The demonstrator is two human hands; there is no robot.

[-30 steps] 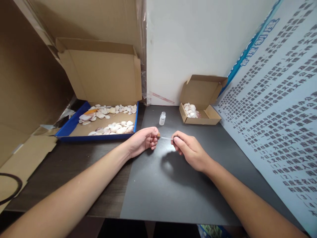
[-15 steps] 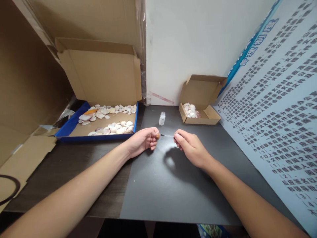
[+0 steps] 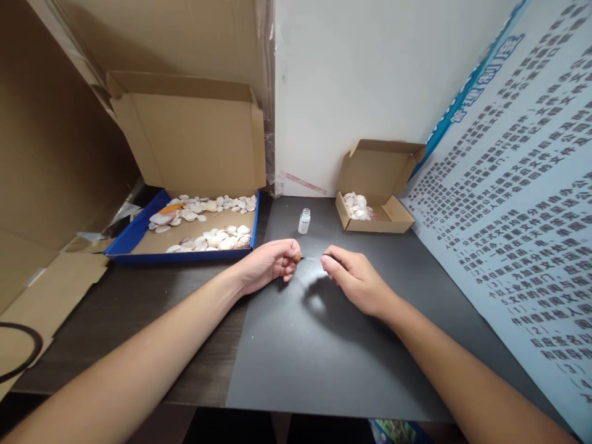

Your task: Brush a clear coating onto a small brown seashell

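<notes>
Between the thumb and fingers of my left hand is a small brown shell. My right hand is closed in a pinch on a thin brush with a clear stem and a dark tip. That tip points left and meets the shell's right side, though whether it presses on it is too small to tell. Behind both hands a small clear glass bottle with a printed label stands upright and uncapped on the dark grey mat.
At the left, a blue-rimmed cardboard box lies open with many white shells and an orange one. A smaller open carton at the back right holds white shells. A printed sheet leans along the right side.
The brush has come slightly left, so its dark tip, which was just short of the shell, is now at the shell's edge. The view has shifted a little.
</notes>
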